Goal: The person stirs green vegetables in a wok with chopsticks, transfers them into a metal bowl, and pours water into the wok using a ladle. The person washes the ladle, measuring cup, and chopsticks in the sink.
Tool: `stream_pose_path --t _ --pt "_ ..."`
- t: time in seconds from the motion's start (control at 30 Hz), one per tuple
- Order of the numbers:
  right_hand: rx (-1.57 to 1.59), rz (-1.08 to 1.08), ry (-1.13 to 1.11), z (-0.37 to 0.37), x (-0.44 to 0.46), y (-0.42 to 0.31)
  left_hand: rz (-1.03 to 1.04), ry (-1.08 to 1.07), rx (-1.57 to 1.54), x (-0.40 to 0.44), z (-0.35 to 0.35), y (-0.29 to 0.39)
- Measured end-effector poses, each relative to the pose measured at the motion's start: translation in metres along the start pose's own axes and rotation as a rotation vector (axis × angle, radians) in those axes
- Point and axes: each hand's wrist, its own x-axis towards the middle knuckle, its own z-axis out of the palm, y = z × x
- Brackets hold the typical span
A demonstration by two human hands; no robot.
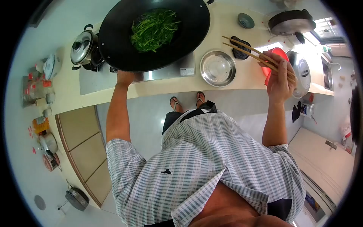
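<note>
A large black wok [113,45] with green leafy stalks [155,30] in it is tilted above the stove. My left hand [125,76] is at the wok's near edge, its fingers mostly hidden beneath it. Over the right part of the counter, my right hand [281,77] holds several wooden chopsticks [245,51] pointing left, closed around their thick ends. A round steel plate [217,68] with wet spots lies on the counter between wok and chopsticks. Below the chopstick tips is a dark crumpled object [241,47].
On the left stands a lidded steel pot [81,47]. A red basin [278,53] and a large metal lid [301,73] are beside my right hand. Farther back are a small green bowl [245,20] and a dark pan [292,22]. The counter edge [170,90] runs in front of me.
</note>
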Motion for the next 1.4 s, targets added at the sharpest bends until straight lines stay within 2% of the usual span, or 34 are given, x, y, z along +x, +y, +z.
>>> stream_pose_path --t 0.07,0.17,0.23,0.3,0.37,0.43,0.5,0.6,0.7,0.8,0.9,0.93,1.0,1.13,1.23,1.33,1.4 --pt "0.008 -0.023 -0.003 -0.006 0.001 0.001 0.034 0.043 -0.127 -0.001 0.005 0.0" --pt "0.005 -0.03 0.03 -0.013 0.004 0.002 -0.089 0.298 -0.195 -0.011 -0.016 0.025" --pt "0.035 -0.012 0.046 -0.015 0.006 0.004 -0.27 0.139 -0.175 -0.013 -0.057 0.075" --pt "0.06 0.004 0.055 -0.018 0.009 0.006 -0.361 0.104 -0.273 -0.016 -0.078 0.135" --pt "0.086 0.023 0.055 -0.02 0.011 0.01 -0.333 0.287 -0.751 -0.012 -0.08 0.19" --pt "0.13 0.049 0.057 -0.024 0.013 0.019 -0.512 0.097 -1.088 0.007 -0.103 0.246" --pt "0.156 0.066 0.045 -0.026 0.019 0.023 -0.522 0.067 -1.276 0.028 -0.098 0.288" --pt "0.163 0.077 0.029 -0.03 0.023 0.023 -0.591 -0.093 -1.169 0.058 -0.1 0.317" --pt "0.169 0.085 0.02 -0.039 0.028 0.026 -0.639 -0.04 -1.0 0.073 -0.081 0.329" --pt "0.172 0.109 0.055 -0.049 0.024 0.024 -0.755 -0.163 -1.092 0.08 -0.082 0.34" --pt "0.157 0.111 0.073 -0.062 0.024 0.026 -0.877 -0.172 -1.2 0.085 -0.05 0.357" --pt "0.149 0.104 0.075 -0.067 0.025 0.025 -0.82 -0.079 -1.148 0.088 -0.051 0.363" --pt "0.133 0.105 0.089 -0.077 0.024 0.025 -0.711 0.103 -1.038 0.094 -0.097 0.368" --pt "0.11 0.112 0.129 -0.099 0.026 0.025 -0.483 0.337 -1.063 0.113 -0.146 0.369" --pt "0.111 0.061 0.152 -0.117 0.031 0.023 -0.447 0.284 -1.083 0.117 -0.187 0.353" --pt "0.107 0.005 0.167 -0.139 0.034 0.017 -0.486 0.184 -1.135 0.111 -0.241 0.317" --pt "0.109 -0.038 0.158 -0.148 0.035 0.012 -0.557 0.192 -1.216 0.107 -0.28 0.281"
